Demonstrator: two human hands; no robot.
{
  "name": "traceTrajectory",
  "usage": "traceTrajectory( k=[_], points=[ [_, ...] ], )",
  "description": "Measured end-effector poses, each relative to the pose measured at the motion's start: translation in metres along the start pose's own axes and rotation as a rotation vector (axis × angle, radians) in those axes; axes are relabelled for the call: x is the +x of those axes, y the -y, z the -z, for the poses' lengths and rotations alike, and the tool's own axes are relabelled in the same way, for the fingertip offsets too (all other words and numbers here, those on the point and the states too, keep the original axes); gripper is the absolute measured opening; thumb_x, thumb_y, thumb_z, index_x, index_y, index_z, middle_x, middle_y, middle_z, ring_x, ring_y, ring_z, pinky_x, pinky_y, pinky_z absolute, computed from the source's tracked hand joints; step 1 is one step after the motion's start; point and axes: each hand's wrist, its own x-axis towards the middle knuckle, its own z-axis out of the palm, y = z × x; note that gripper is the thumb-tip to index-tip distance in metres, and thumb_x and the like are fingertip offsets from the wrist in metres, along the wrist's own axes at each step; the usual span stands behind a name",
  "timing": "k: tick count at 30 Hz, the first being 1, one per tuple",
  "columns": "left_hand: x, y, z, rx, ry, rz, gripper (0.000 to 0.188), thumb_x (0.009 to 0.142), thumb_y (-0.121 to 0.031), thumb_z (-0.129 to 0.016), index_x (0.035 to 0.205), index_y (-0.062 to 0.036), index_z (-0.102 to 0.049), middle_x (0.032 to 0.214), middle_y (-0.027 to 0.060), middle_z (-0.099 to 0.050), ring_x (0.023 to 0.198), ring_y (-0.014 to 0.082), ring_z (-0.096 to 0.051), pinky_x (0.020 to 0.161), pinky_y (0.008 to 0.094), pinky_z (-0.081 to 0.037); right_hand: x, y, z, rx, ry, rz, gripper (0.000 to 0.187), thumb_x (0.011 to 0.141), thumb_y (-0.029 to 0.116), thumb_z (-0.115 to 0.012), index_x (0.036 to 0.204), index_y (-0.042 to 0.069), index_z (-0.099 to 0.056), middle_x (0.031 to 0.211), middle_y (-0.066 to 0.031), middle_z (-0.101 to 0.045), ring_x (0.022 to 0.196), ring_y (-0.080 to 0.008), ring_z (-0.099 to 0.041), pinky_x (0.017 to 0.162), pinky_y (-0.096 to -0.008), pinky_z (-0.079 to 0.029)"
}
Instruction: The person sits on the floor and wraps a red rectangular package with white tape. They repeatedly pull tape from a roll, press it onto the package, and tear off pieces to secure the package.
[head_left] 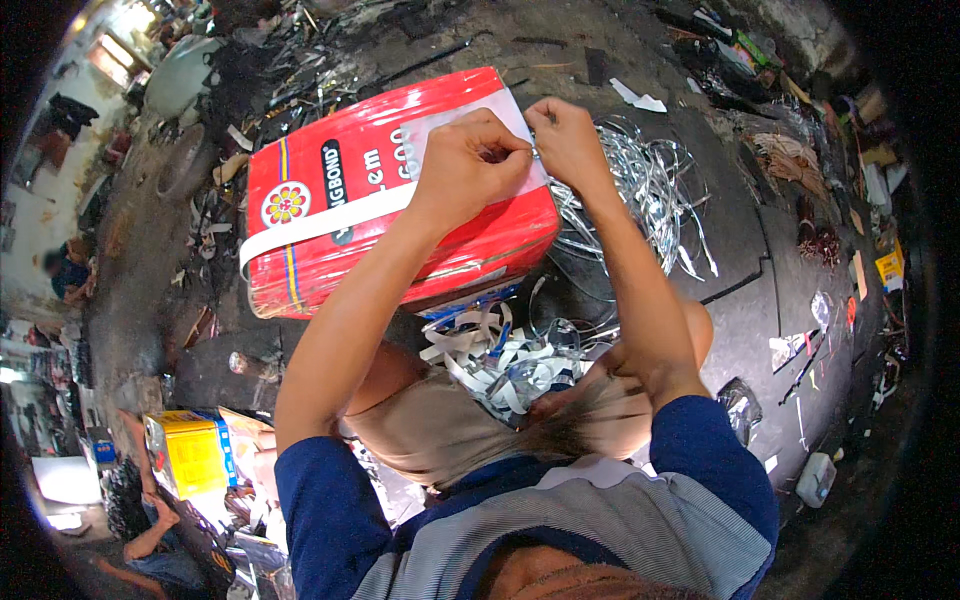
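A big red tin (390,270), box-shaped and printed, lies in front of me. A white strip (330,222) runs across it from the far left edge and passes under my left wrist. Near the tin's right end my left hand (475,165) is closed in a pinch; what it holds is too small to make out. Just right of it, at the tin's edge, my right hand (562,142) is closed too, its fingertips curled over something hidden. A pale patch (440,125) shows on the tin beside my left hand. Tangled silvery strips (650,200) lie beyond my right forearm.
White strips (515,365) are heaped between my legs. At lower left stands a yellow tin (190,450), with another person's bare foot (155,530) nearby. Scraps litter the dark floor, and a person (72,270) is at the far left. A clear plastic container (816,480) lies lower right.
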Motion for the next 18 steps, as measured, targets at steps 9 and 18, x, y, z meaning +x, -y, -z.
traceTrajectory(
  k=[9,18],
  points=[
    [0.003,-0.01,0.005,0.076,-0.017,0.007,0.004,0.08,-0.005,-0.075,0.08,-0.0005,-0.075,0.077,0.0054,-0.07,0.067,0.01,-0.065,0.06,0.0243,-0.05,-0.082,-0.201,-0.11,0.166,-0.006,-0.34,0.027,0.087,0.022,-0.062,0.09,-0.003,-0.072,0.091,-0.025,-0.071,0.085,-0.0393,-0.07,0.079,-0.0436,-0.053],
    [0.005,-0.004,-0.002,0.018,-0.014,0.077,0.007,0.079,-0.005,-0.073,0.082,0.0016,-0.075,0.077,0.0062,-0.068,0.065,0.0102,-0.064,0.059,0.0243,-0.05,-0.165,-0.322,-0.142,-0.051,0.027,-0.611,0.033,0.083,0.02,-0.062,0.102,-0.006,-0.07,0.106,-0.0328,-0.068,0.105,-0.0473,-0.066,0.09,-0.0533,-0.053]
  ],
)
